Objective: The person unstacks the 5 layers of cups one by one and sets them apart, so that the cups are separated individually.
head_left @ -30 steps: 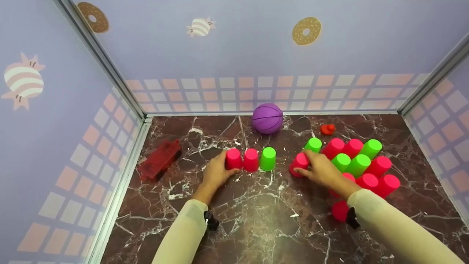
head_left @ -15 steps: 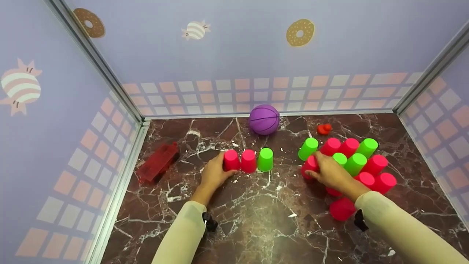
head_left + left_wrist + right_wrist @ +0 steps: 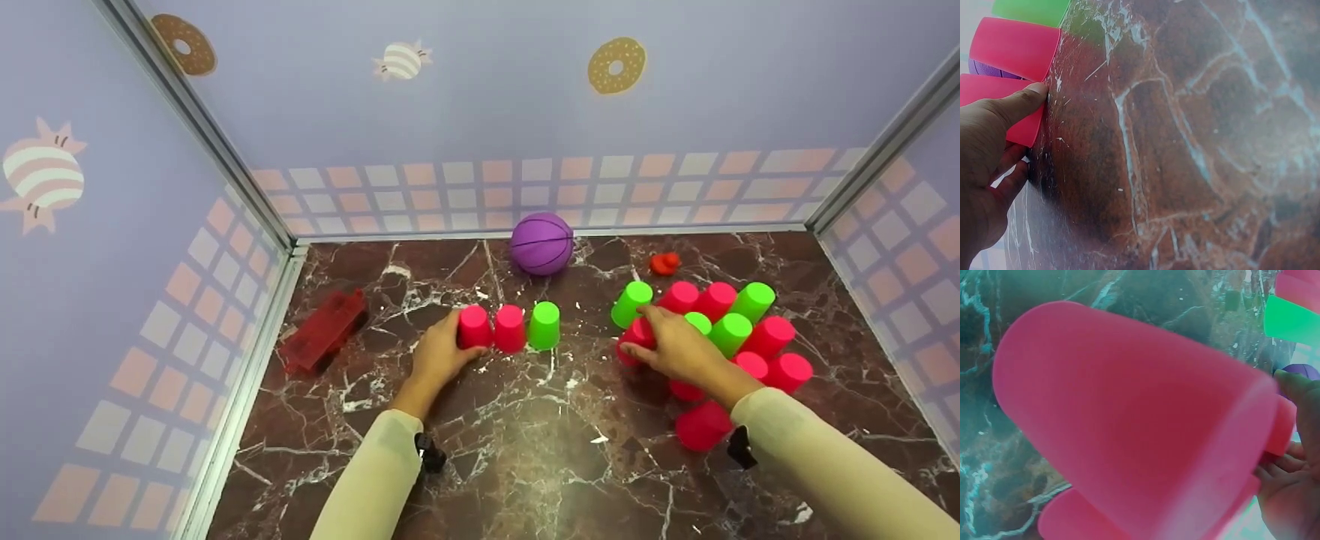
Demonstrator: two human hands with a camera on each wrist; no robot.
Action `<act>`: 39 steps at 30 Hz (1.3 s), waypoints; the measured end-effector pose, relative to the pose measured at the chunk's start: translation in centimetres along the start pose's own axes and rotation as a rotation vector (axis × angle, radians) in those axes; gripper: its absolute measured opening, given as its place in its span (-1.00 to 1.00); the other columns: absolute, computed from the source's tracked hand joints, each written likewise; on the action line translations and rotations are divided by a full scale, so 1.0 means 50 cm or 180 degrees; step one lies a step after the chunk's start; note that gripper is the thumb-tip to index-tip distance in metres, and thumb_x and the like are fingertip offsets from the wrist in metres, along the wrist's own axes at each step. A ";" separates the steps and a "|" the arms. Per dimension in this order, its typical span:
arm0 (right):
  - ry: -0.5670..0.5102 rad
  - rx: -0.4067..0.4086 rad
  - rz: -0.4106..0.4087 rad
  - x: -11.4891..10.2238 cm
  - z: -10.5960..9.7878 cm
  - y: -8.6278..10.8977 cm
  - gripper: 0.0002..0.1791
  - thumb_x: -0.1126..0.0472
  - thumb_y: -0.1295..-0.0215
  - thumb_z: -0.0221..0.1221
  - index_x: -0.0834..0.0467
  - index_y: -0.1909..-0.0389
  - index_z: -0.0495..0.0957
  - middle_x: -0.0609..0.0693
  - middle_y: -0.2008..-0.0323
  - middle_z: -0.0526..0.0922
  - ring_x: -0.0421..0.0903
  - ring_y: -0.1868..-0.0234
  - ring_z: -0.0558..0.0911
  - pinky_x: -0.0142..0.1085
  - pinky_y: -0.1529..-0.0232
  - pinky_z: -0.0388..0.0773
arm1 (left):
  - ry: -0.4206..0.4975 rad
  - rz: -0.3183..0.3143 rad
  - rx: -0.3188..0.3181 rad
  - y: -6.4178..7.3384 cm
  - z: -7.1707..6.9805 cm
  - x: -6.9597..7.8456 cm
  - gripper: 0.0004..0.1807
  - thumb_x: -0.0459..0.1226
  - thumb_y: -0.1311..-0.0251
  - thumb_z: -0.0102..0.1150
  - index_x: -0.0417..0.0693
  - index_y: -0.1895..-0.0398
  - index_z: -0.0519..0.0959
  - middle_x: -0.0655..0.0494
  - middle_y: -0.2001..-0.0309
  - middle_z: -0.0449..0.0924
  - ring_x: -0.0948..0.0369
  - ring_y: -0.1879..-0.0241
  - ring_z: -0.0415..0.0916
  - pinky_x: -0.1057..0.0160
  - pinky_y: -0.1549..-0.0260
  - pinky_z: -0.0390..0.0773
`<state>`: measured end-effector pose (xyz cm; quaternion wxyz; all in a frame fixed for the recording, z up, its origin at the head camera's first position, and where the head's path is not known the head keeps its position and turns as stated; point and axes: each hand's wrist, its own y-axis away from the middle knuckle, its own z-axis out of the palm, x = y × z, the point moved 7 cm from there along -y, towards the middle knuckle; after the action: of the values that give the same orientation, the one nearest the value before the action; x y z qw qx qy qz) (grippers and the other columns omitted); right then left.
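My left hand (image 3: 436, 356) grips an upside-down pink-red cup (image 3: 474, 326) at the left end of a short row. Beside that cup stand another pink-red cup (image 3: 510, 328) and a green cup (image 3: 544, 326). In the left wrist view, the left thumb (image 3: 1030, 97) lies along the held cup (image 3: 1023, 121). My right hand (image 3: 686, 349) has thumb and fingers around a pink-red cup (image 3: 634, 343) at the left side of a cluster of cups. A green cup (image 3: 631, 305) is just behind it. The right hand hides part of the cluster.
Several pink-red and green cups, including a green one (image 3: 730, 336), crowd the right side. One pink-red cup (image 3: 703, 426) sits nearer me. A purple ball (image 3: 541, 244) and small red duck-like toy (image 3: 664, 263) lie at the back; a translucent red box (image 3: 325, 332) lies left.
The right hand has moved right with its pink-red cup, from the gap near the row to the cluster, then stayed nearly still. The left hand has kept its place; the view shifted slightly.
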<state>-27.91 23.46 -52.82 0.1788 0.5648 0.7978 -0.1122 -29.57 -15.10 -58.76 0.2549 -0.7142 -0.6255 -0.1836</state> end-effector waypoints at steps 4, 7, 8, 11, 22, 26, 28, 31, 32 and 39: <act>0.0221 0.0077 -0.0089 -0.028 -0.015 -0.014 -0.11 -0.08 -0.50 0.41 0.45 -0.54 0.35 0.50 -0.41 0.56 0.48 -0.39 0.61 0.34 -0.36 0.60 | 0.0019 0.0125 0.0098 -0.009 0.019 -0.028 -0.14 -0.01 -0.03 0.76 -0.01 -0.39 0.56 -0.17 -0.17 0.81 -0.22 -0.12 0.79 -0.26 -0.13 0.74; 0.0397 0.0231 -0.0238 -0.058 -0.026 -0.029 -0.14 -0.12 -0.48 0.40 0.42 -0.51 0.42 0.46 -0.37 0.61 0.46 -0.34 0.66 0.32 -0.29 0.66 | -0.0044 0.0251 0.0201 -0.021 0.048 -0.062 -0.10 0.10 0.01 0.75 0.03 -0.38 0.55 -0.11 -0.15 0.82 -0.18 -0.08 0.81 -0.23 -0.07 0.76; 0.0443 0.0283 -0.0292 -0.069 -0.028 -0.035 -0.15 -0.13 -0.48 0.40 0.40 -0.49 0.44 0.44 -0.36 0.62 0.45 -0.32 0.67 0.32 -0.27 0.67 | -0.0054 0.0264 0.0214 -0.024 0.055 -0.070 -0.10 0.12 0.01 0.75 0.03 -0.38 0.55 -0.11 -0.15 0.82 -0.18 -0.08 0.81 -0.23 -0.06 0.76; 0.0494 0.0342 -0.0387 -0.099 -0.026 -0.052 -0.17 -0.16 -0.49 0.38 0.37 -0.48 0.46 0.42 -0.37 0.63 0.44 -0.30 0.69 0.32 -0.24 0.69 | -0.0053 0.0274 0.0240 -0.023 0.056 -0.070 -0.09 0.12 0.03 0.76 0.04 -0.37 0.55 -0.10 -0.15 0.82 -0.17 -0.08 0.81 -0.22 -0.07 0.75; 0.0108 0.0346 -0.0655 -0.191 0.045 -0.117 -0.18 -0.17 -0.43 0.44 0.34 -0.45 0.51 0.38 -0.31 0.67 0.43 -0.21 0.74 0.29 -0.28 0.68 | -0.0049 0.0012 -0.0036 0.002 -0.002 0.010 -0.19 -0.05 -0.09 0.73 -0.04 -0.38 0.55 -0.19 -0.23 0.78 -0.21 -0.19 0.76 -0.23 -0.22 0.70; -0.0053 0.0428 -0.0726 -0.209 0.069 -0.133 -0.23 -0.09 -0.40 0.49 0.34 -0.40 0.54 0.34 -0.19 0.72 0.38 -0.10 0.78 0.27 -0.19 0.73 | -0.0039 0.0104 0.0071 -0.002 0.003 0.000 -0.18 -0.03 -0.09 0.73 -0.02 -0.38 0.55 -0.17 -0.21 0.79 -0.19 -0.16 0.78 -0.22 -0.20 0.72; -0.0096 0.0436 -0.0720 -0.211 0.081 -0.139 -0.23 -0.06 -0.38 0.51 0.36 -0.39 0.54 0.33 -0.15 0.73 0.37 -0.07 0.78 0.26 -0.16 0.74 | -0.0034 0.0119 0.0095 -0.001 0.003 0.000 -0.19 -0.04 -0.09 0.73 -0.04 -0.38 0.55 -0.18 -0.20 0.79 -0.19 -0.16 0.78 -0.24 -0.18 0.72; -0.0067 0.0398 -0.0668 -0.211 0.100 -0.145 -0.21 -0.04 -0.40 0.50 0.41 -0.41 0.51 0.37 -0.18 0.72 0.39 -0.10 0.78 0.25 -0.20 0.73 | -0.0024 0.0109 0.0109 -0.001 0.006 -0.004 -0.18 -0.04 -0.07 0.74 -0.03 -0.37 0.55 -0.17 -0.20 0.80 -0.20 -0.14 0.79 -0.25 -0.15 0.73; -0.0060 0.0382 -0.0643 -0.210 0.106 -0.146 -0.19 -0.04 -0.41 0.49 0.44 -0.43 0.49 0.40 -0.21 0.71 0.41 -0.14 0.77 0.26 -0.23 0.71 | -0.0006 0.0114 0.0116 -0.001 0.008 -0.006 -0.18 -0.03 -0.06 0.75 -0.03 -0.37 0.55 -0.17 -0.20 0.80 -0.20 -0.14 0.79 -0.26 -0.14 0.74; -0.0164 0.0343 -0.0535 -0.205 0.121 -0.149 -0.21 -0.03 -0.48 0.44 0.44 -0.46 0.47 0.42 -0.30 0.67 0.43 -0.25 0.72 0.26 -0.35 0.64 | -0.0022 0.0174 0.0228 -0.017 0.046 -0.057 -0.13 0.10 0.00 0.75 0.08 -0.38 0.57 -0.10 -0.17 0.82 -0.17 -0.10 0.80 -0.21 -0.06 0.75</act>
<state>-30.88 9.81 -54.26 0.1586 0.5015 0.8303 -0.1840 -30.97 -15.96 -62.12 0.2831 -0.7220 -0.6128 -0.1516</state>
